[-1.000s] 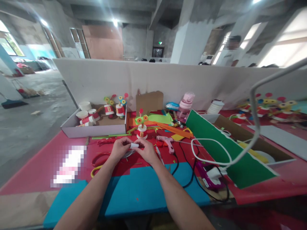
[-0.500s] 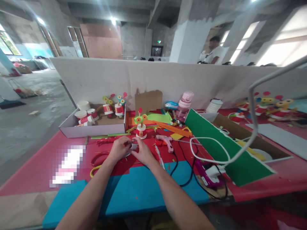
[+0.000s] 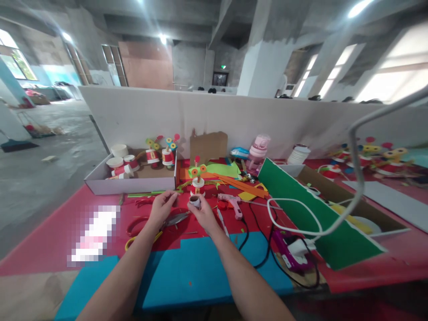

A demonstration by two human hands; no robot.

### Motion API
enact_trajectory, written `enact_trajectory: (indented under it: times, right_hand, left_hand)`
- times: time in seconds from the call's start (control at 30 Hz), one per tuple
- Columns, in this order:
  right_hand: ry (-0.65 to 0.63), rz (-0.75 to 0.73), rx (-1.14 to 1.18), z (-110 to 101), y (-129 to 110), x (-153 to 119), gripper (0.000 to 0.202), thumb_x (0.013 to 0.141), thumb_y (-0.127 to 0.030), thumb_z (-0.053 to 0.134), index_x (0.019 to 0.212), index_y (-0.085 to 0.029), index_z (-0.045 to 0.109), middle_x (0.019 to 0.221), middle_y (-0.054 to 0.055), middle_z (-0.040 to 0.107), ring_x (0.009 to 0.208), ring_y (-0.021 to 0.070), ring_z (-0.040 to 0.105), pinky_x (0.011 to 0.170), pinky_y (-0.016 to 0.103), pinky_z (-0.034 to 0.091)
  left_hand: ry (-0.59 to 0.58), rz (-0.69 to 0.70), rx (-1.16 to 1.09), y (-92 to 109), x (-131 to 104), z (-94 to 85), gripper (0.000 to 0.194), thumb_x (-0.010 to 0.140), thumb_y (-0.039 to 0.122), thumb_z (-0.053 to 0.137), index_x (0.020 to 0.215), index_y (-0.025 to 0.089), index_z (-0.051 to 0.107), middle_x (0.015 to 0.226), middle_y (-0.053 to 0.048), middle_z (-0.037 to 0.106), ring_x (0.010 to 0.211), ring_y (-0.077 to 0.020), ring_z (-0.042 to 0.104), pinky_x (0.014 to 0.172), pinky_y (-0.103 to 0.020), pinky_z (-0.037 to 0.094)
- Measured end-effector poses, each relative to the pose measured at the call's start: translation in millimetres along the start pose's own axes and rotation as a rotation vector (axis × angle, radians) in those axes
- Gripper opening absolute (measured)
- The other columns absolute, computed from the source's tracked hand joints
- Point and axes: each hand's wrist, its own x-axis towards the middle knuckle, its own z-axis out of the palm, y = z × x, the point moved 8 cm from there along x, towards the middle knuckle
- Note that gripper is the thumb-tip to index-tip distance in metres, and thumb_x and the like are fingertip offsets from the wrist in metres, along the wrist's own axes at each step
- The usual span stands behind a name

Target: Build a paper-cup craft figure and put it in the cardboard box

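My right hand (image 3: 204, 215) grips a small roll of tape (image 3: 195, 202), pale outside with a brown core. To its left, the thumb and forefinger of my left hand (image 3: 162, 208) are pinched together; anything between them is too small to make out. Below and between the hands lie scissors (image 3: 177, 219), with red and yellow handles partly hidden by my left wrist. Just behind the roll stands a paper-cup figure (image 3: 198, 183) with orange ring eyes, a spring neck and green folded arms.
A pink glue gun (image 3: 230, 203) and a white pen-like tool (image 3: 222, 221) lie to the right. At left is a white box (image 3: 133, 185) of cups and figures. A green-sided box (image 3: 310, 214), a purple power strip (image 3: 289, 249) and cables occupy the right. Blue sheeting (image 3: 200, 272) covers the front.
My hands have moved apart, with the left one lifted away from the right. The tape roll now shows in my right hand, and the scissor blades are uncovered. The view has tilted slightly upward.
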Motion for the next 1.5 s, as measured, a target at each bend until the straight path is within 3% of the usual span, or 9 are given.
enact_trajectory:
  times: [0.2,0.47,0.63,0.83,0.97,1.07,1.23,1.37,1.5]
  right_hand:
    - [0.004,0.038,0.011,-1.0,6.1,1.1,0.025,0.079,-0.037,0.061,0.098,-0.021,0.054,0.084,0.0,0.059,0.069,0.0159,0.057,0.067,0.031,0.052]
    - [-0.055,-0.201,-0.431,8.1,-8.9,-8.0,0.054,0.076,-0.008,0.05,0.129,-0.022,0.05,0.129,0.012,0.051,0.122,0.0255,0.049,0.102,0.044,0.041]
    - [-0.062,-0.116,-0.136,7.4,-10.2,-5.9,0.06,0.076,-0.017,0.061,0.134,-0.024,0.048,0.13,0.01,0.054,0.121,0.025,0.052,0.104,0.044,0.041]
    - [-0.059,0.068,0.35,5.6,-1.6,0.4,0.047,0.082,-0.036,0.062,0.128,-0.025,0.053,0.114,0.006,0.065,0.096,0.0216,0.066,0.084,0.04,0.056]
    - [-0.022,-0.008,0.219,-0.5,-2.0,2.1,0.041,0.082,-0.036,0.064,0.12,-0.025,0.059,0.109,0.005,0.068,0.093,0.0204,0.067,0.084,0.037,0.056]
    - [0.06,-0.1,0.02,-8.4,-7.8,0.5,0.04,0.083,-0.037,0.064,0.121,-0.026,0.06,0.115,0.007,0.066,0.099,0.0221,0.065,0.086,0.036,0.054]
    - [0.116,-0.192,-0.234,-11.6,-23.9,-4.8,0.033,0.085,-0.034,0.063,0.117,-0.024,0.064,0.115,0.01,0.065,0.104,0.0237,0.063,0.087,0.035,0.052]
    - [0.128,-0.216,-0.317,-13.2,-30.5,-5.9,0.03,0.086,-0.031,0.061,0.115,-0.023,0.066,0.11,0.009,0.067,0.101,0.0233,0.063,0.087,0.035,0.051]
    - [0.108,-0.235,-0.342,-14.2,-33.4,-4.7,0.031,0.086,-0.032,0.061,0.116,-0.026,0.066,0.114,0.008,0.066,0.104,0.0238,0.062,0.091,0.036,0.049]
  left_hand:
    - [-0.022,0.024,0.025,1.5,-2.7,4.8,0.027,0.082,0.043,0.06,0.086,0.017,0.065,0.072,-0.002,0.065,0.065,-0.014,0.059,0.064,-0.024,0.046]
    - [-0.158,0.147,0.165,13.7,-9.9,28.6,0.037,0.069,0.033,0.074,0.102,0.019,0.064,0.085,-0.002,0.065,0.073,-0.0149,0.058,0.069,-0.026,0.046]
    - [-0.129,0.14,0.085,12.4,-9.2,24.0,0.026,0.074,0.029,0.07,0.096,0.018,0.062,0.08,0.0,0.062,0.072,-0.0139,0.057,0.07,-0.025,0.046]
    - [-0.15,0.137,-0.073,14.8,-9.1,20.2,0.03,0.075,0.029,0.071,0.102,0.019,0.062,0.089,-0.003,0.064,0.082,-0.0157,0.06,0.077,-0.027,0.048]
    - [-0.18,0.016,-0.309,7.9,-9.1,27.7,0.043,0.076,0.034,0.072,0.115,0.02,0.062,0.114,-0.008,0.066,0.105,-0.0219,0.06,0.092,-0.033,0.046]
    - [-0.212,-0.128,-0.604,0.6,-11.6,38.6,0.05,0.084,0.049,0.059,0.125,0.022,0.059,0.139,-0.008,0.053,0.131,-0.0252,0.043,0.11,-0.039,0.032]
    - [-0.333,-0.292,-0.78,-7.4,-21.8,61.8,0.06,0.091,0.062,0.033,0.133,0.025,0.054,0.146,-0.003,0.045,0.139,-0.0233,0.034,0.119,-0.039,0.013]
    - [-0.332,-0.289,-0.719,-13.4,-21.7,68.2,0.06,0.088,0.065,0.035,0.135,0.031,0.052,0.148,-0.001,0.043,0.14,-0.0262,0.03,0.117,-0.045,0.019]
    - [-0.269,-0.251,-0.644,-11.7,-17.1,60.1,0.057,0.089,0.063,0.037,0.13,0.03,0.056,0.142,-0.006,0.05,0.128,-0.0268,0.047,0.105,-0.045,0.039]
